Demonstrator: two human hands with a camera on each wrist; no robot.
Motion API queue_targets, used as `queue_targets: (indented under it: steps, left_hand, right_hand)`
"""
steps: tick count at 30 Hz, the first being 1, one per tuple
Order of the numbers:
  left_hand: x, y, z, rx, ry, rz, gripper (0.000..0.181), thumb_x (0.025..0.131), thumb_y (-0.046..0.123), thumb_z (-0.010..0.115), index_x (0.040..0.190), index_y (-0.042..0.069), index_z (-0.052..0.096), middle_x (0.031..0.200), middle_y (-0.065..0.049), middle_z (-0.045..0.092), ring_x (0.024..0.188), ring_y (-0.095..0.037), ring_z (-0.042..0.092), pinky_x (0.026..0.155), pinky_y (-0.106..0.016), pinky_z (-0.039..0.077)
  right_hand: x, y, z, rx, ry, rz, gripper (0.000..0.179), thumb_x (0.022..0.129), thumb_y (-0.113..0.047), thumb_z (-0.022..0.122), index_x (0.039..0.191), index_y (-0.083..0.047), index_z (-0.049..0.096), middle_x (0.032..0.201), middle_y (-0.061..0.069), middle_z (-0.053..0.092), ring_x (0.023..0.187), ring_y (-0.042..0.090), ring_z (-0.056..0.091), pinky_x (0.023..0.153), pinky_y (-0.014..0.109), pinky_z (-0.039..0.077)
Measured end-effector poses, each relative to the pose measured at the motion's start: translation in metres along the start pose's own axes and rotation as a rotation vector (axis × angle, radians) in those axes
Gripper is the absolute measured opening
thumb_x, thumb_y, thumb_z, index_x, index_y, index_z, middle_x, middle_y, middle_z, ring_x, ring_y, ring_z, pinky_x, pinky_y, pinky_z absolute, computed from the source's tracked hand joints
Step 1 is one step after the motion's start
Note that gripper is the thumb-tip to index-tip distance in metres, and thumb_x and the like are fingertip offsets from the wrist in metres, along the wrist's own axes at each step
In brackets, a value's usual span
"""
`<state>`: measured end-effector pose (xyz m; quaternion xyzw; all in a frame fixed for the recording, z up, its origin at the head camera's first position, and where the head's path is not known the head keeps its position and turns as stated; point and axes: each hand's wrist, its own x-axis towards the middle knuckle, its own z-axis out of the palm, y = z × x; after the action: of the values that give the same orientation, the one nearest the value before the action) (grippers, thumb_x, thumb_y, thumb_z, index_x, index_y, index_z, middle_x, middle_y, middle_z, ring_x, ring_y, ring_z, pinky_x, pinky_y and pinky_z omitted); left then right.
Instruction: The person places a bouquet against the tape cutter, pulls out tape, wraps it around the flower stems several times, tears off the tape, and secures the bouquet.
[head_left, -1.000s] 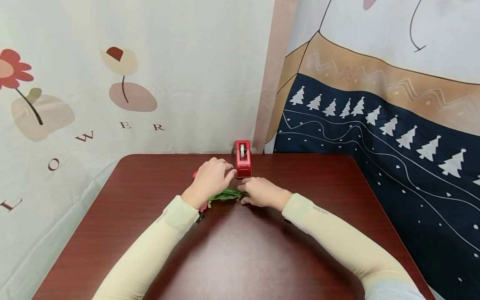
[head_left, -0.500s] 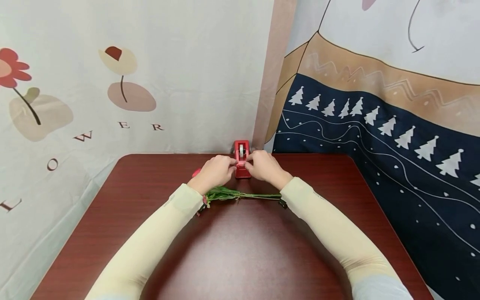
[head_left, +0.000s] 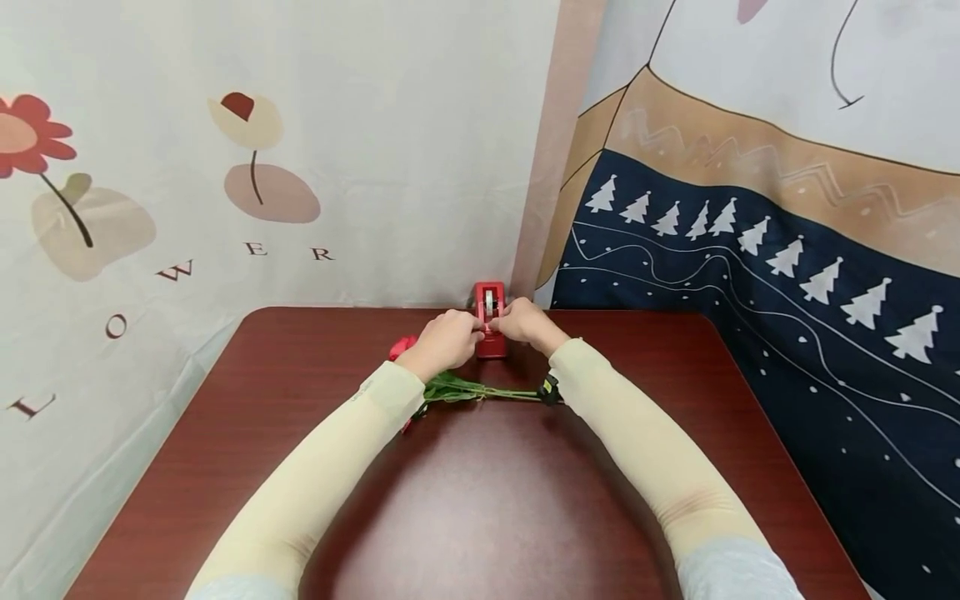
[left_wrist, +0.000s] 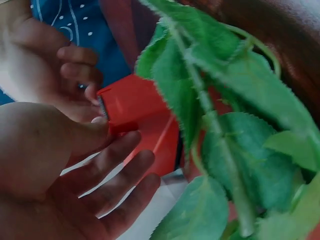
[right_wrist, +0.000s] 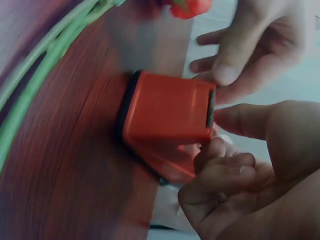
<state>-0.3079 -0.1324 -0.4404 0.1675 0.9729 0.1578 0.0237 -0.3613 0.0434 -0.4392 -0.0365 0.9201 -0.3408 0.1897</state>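
A red tape dispenser (head_left: 491, 346) stands at the table's back edge, between both hands. My left hand (head_left: 444, 342) holds its left side, with the thumb by the cutter and the other fingers spread along the side in the left wrist view. My right hand (head_left: 531, 323) is at the same cutter end. Its thumb and curled index finger (right_wrist: 215, 150) pinch at the cutter (right_wrist: 211, 107); the clear tape itself hardly shows. Red flowers (head_left: 402, 346) with green leaves (head_left: 453, 388) and long stems (head_left: 517, 394) lie crosswise under both wrists, partly hidden by the left hand and sleeve.
The dark red-brown table (head_left: 480, 517) has its far edge just behind the dispenser. A pale printed curtain (head_left: 412, 167) hangs at the back and left, a navy one with white trees (head_left: 675, 250) at the right.
My right hand has left the stems and moved up to the dispenser's front end. My left hand has moved slightly right from above the flowers to the dispenser. The flowers stay on the table.
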Motion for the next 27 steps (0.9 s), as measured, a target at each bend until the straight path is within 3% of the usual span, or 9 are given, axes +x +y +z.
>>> queue_targets:
  steps: [5, 10, 18, 27]
  left_hand:
    - [0.002, 0.0, 0.004, 0.003, 0.004, -0.02, 0.027, 0.112, 0.022, 0.065, 0.131, 0.016, 0.081, 0.128, -0.008, 0.082, 0.115, -0.031, 0.078, 0.097, -0.05, 0.063]
    - [0.003, 0.002, 0.004, 0.005, 0.01, -0.013, 0.025, 0.111, 0.022, 0.065, 0.126, 0.015, 0.083, 0.123, -0.007, 0.083, 0.11, -0.029, 0.078, 0.095, -0.05, 0.063]
    - [0.003, 0.004, 0.003, 0.032, 0.023, -0.025, 0.024, 0.111, 0.019, 0.063, 0.093, 0.015, 0.08, 0.085, -0.005, 0.074, 0.089, -0.026, 0.072, 0.081, -0.048, 0.06]
    - [0.006, 0.002, 0.008, -0.014, 0.024, -0.065, 0.021, 0.111, 0.022, 0.064, 0.105, 0.017, 0.084, 0.093, -0.003, 0.078, 0.09, -0.025, 0.072, 0.08, -0.047, 0.059]
  right_hand:
    - [0.0, -0.002, 0.001, 0.11, -0.012, 0.049, 0.037, 0.107, -0.026, 0.071, 0.075, -0.011, 0.064, 0.075, 0.003, 0.051, 0.066, 0.021, 0.05, 0.068, 0.037, 0.046]
    - [-0.004, -0.002, 0.002, 0.189, -0.006, 0.066, 0.034, 0.107, -0.023, 0.07, 0.076, -0.01, 0.063, 0.072, 0.001, 0.049, 0.061, 0.018, 0.049, 0.066, 0.034, 0.045]
    - [-0.012, -0.006, -0.005, 0.435, -0.015, 0.044, 0.028, 0.104, -0.02, 0.068, 0.08, -0.004, 0.067, 0.066, -0.003, 0.049, 0.061, 0.014, 0.046, 0.06, 0.028, 0.041]
    - [-0.02, 0.0, -0.011, 0.49, -0.108, 0.071, 0.02, 0.101, -0.017, 0.069, 0.085, -0.005, 0.068, 0.055, -0.006, 0.04, 0.056, 0.012, 0.041, 0.06, 0.027, 0.038]
